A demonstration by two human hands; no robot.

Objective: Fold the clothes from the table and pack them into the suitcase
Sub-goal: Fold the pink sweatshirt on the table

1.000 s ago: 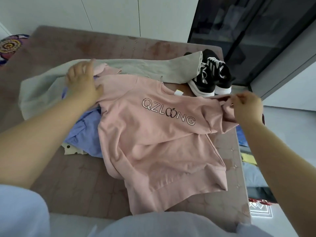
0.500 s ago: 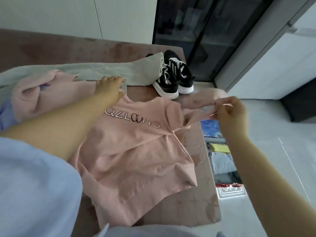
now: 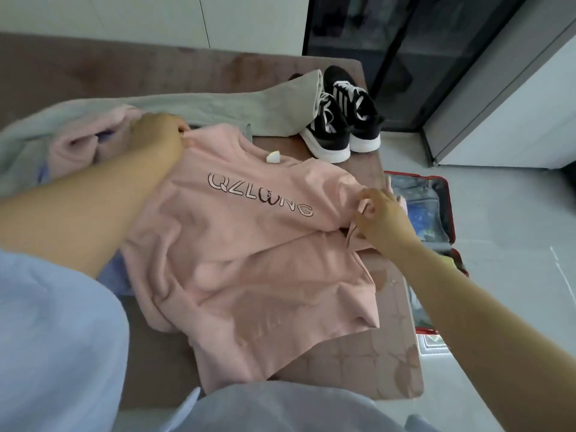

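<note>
Along the bottom of the frame, the person's pale blue cloth sleeves fill the nearest ground, with the brown patterned table top just beyond. Spread chest-up across the centre of the frame lies the pink cotton sweatshirt with outlined lettering, its hem nearest and its neck farthest, the cloth rumpled and not yet folded.

At centre right, the right hand pinches a bunched fold of pink cloth where the sleeve joins the body, thumb and fingers closed on it. Farther off, at upper left, the left hand curls its fingers over the other shoulder, gripping it. A lilac garment peeks from under the sweatshirt's left side, and a grey-green garment stretches behind, reaching a pair of black-and-white sneakers at the table's far corner. At the right of the frame, on the floor beside the table, the red hard-shell suitcase stands open with items already in it.

By my reading, the step in hand is squaring this sweatshirt for its first fold. Next, the right sleeve should likely be laid inward across the chest, flat and unbunched, before the body is doubled.
</note>
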